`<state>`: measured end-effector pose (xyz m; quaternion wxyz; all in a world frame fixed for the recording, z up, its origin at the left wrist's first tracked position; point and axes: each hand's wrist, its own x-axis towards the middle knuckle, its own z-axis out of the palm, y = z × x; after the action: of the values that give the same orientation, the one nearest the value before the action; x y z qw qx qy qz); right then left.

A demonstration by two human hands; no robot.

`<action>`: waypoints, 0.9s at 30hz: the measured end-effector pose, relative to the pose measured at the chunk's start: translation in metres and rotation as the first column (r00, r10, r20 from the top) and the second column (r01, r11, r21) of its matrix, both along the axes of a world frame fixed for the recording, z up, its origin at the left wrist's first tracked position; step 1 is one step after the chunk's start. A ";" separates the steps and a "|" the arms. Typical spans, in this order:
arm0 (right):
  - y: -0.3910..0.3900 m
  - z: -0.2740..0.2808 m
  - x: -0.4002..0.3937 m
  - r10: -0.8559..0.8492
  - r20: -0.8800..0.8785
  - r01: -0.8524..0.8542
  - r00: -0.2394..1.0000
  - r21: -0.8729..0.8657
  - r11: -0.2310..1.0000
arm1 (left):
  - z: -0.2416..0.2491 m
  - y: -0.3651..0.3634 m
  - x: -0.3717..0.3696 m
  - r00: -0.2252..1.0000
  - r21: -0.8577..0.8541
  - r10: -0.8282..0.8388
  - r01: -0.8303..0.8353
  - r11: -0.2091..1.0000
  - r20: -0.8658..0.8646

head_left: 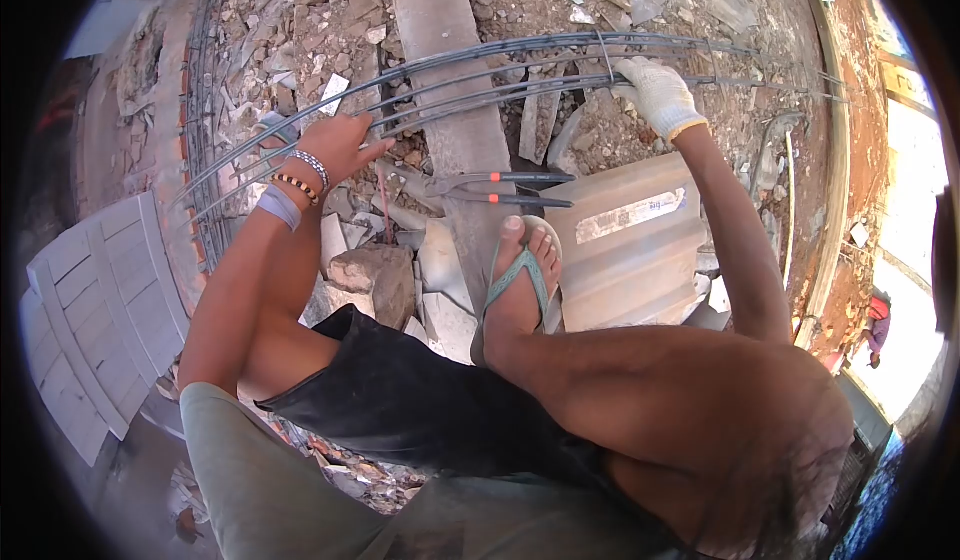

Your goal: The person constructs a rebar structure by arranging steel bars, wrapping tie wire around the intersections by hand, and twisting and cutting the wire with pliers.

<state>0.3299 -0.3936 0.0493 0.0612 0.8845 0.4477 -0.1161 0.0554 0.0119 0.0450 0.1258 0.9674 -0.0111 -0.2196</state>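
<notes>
Several long thin steel bars (480,102) stretch across in front of me, bundled as a loose cage. My bare left hand (340,147), with bracelets on the wrist, closes over the lower bars at the left; its thumb sticks out and some fingers are hidden. In a white knitted glove, my right hand (655,98) pinches a thin metal stirrup (606,55) where it meets the lower bars. Below the bars, pincers (505,188) with black and orange handles lie across a plank (455,70), jaws to the left.
My sandalled foot (520,285) rests beside a corrugated sheet (630,250). Broken rubble (375,275) covers the ground. More bars (200,90) run along the left, near a grey slatted panel (105,310). Another person (878,325) is at the far right.
</notes>
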 end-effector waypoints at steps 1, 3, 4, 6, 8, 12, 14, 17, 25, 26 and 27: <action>0.002 0.000 -0.002 0.024 0.041 -0.023 0.999 -0.023 0.999 | 0.000 0.000 0.000 1.000 0.004 -0.001 0.001 1.000 0.005; 0.007 -0.005 -0.004 0.078 0.143 -0.055 0.987 -0.155 0.986 | -0.002 -0.002 0.002 1.000 0.015 -0.015 0.015 1.000 0.001; 0.007 -0.007 -0.004 0.109 0.189 -0.065 0.976 -0.222 0.973 | -0.003 -0.002 0.003 1.000 0.022 -0.024 0.024 0.999 -0.006; 0.001 -0.004 -0.001 0.149 0.135 -0.133 0.980 -0.119 0.984 | -0.003 -0.003 0.005 0.999 0.034 -0.036 0.036 0.999 -0.020; -0.001 -0.002 0.002 0.164 0.095 -0.161 0.982 -0.039 0.986 | 0.000 -0.004 0.007 0.998 0.045 -0.039 0.040 0.998 -0.039; 0.003 0.012 -0.005 0.080 0.031 -0.081 0.996 0.021 0.997 | -0.006 -0.006 0.003 1.000 0.002 0.004 -0.004 1.000 -0.006; 0.002 0.008 -0.001 0.065 0.017 -0.066 0.998 0.050 0.997 | -0.008 -0.006 0.002 0.999 -0.047 0.040 -0.041 0.998 -0.011; -0.003 0.000 0.008 0.048 -0.037 -0.047 0.998 0.036 0.998 | -0.011 -0.006 0.003 0.998 -0.072 0.032 -0.036 0.997 -0.059; 0.010 0.026 0.016 0.001 -0.278 -0.033 0.961 -0.112 0.993 | -0.012 -0.002 0.003 0.966 -0.262 0.169 -0.217 0.940 -0.196; 0.013 0.031 0.018 -0.034 -0.328 -0.011 0.944 -0.136 0.991 | -0.013 -0.002 0.002 0.964 -0.269 0.170 -0.222 0.937 -0.203; 0.017 0.039 0.019 -0.072 -0.374 0.011 0.925 -0.162 0.987 | -0.011 -0.004 0.003 0.958 -0.261 0.183 -0.239 0.935 -0.223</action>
<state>0.3489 -0.3763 0.0878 0.0405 0.8472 0.4217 -0.3206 0.0583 0.0082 0.0337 0.2871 0.9085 0.0740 -0.2945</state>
